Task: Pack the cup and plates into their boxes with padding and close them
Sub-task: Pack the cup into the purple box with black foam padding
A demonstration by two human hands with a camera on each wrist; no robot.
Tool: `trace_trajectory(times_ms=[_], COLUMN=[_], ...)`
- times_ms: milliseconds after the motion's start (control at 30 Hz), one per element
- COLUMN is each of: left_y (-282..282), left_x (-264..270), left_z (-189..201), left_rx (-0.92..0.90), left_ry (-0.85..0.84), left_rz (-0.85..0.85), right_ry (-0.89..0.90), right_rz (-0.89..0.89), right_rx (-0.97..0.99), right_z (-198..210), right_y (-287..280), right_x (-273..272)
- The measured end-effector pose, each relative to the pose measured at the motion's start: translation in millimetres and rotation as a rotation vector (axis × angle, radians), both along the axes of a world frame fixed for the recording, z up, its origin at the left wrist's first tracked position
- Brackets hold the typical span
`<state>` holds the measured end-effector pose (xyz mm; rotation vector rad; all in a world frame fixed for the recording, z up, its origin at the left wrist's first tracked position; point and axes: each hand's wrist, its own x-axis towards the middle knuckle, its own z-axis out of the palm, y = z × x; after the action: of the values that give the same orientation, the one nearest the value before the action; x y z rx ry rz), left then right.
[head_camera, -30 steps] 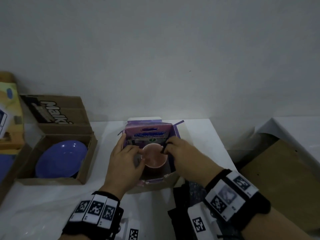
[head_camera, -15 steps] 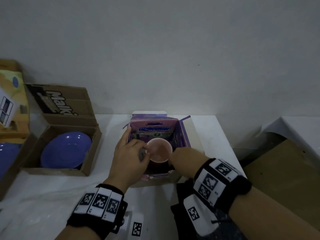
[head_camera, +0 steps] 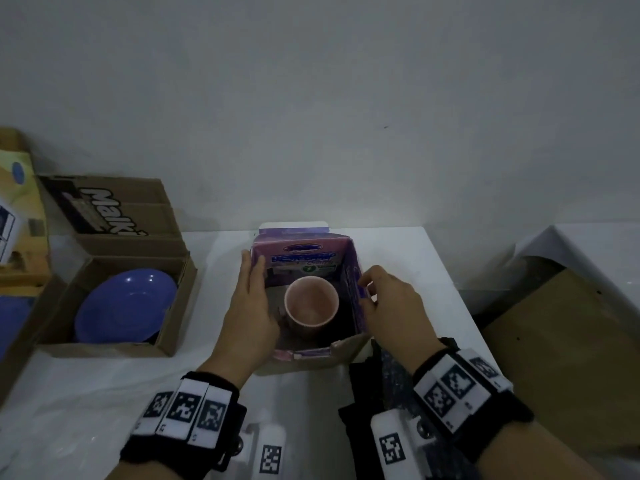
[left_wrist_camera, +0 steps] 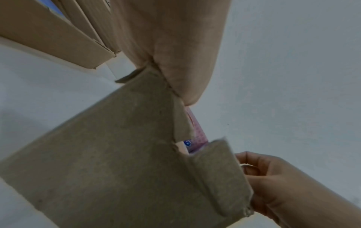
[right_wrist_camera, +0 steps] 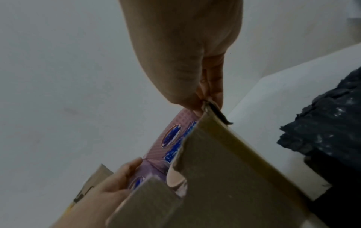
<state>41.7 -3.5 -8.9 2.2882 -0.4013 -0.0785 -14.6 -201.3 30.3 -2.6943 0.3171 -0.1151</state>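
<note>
Sitting: pink cup [head_camera: 311, 304] upright inside purple box [head_camera: 304, 249], table centre
Left hand [head_camera: 250, 308]: flat, fingers straight on 9 o'clock flap
Right hand [head_camera: 393, 306]: pinching 3 o'clock flap
Blue plate [head_camera: 126, 304]: in brown carton [head_camera: 114, 346], 9 o'clock
Black padding [right_wrist_camera: 332, 123]: 5 o'clock

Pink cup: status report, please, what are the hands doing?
Left hand on box's left wall, right hand pinching right wall. Pink cup upright inside purple box. Flaps open, no padding visible.
</note>
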Motion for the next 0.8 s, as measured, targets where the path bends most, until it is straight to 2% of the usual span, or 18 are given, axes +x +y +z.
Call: trace_trajectory(times_ms=[133, 233, 300, 400, 467, 533, 633, 800], left_y=[1, 4, 4, 2, 2, 2, 0, 0], left_x=[-4, -5, -8, -15, -16, -17, -24, -30], left_z=[-2, -3, 6, 21, 22, 15, 9, 4], left_rx=[0.068, 0.138, 0.247, 0.372, 0.477, 0.56, 0.681, 0.691], left_ry=[0.054, -0.03, -0.03, 0.074, 0.056, -0.015, -0.176, -0.292], left_rz=[-0.035, -0.031, -0.149, -0.403, -0.454, -0.434, -0.409, -0.428], right_ry=[0.006, 0.0, 0.02, 0.261, 0.536, 0.704, 0.668, 0.503], right_rz=[-0.019, -0.039, -0.079, -0.139, -0.137, -0.115, -0.109, -0.059], right_rx=[0.072, 0.204, 0.187, 0.004, -0.036, -0.032, -0.054, -0.05], right_z=[2, 2, -2, -16, -24, -34, -46, -47], right_y=[-5, -13, -26, -51, -56, -54, -46, -44], right_x=[-5, -13, -22, -43, -57, -67, -77, -81])
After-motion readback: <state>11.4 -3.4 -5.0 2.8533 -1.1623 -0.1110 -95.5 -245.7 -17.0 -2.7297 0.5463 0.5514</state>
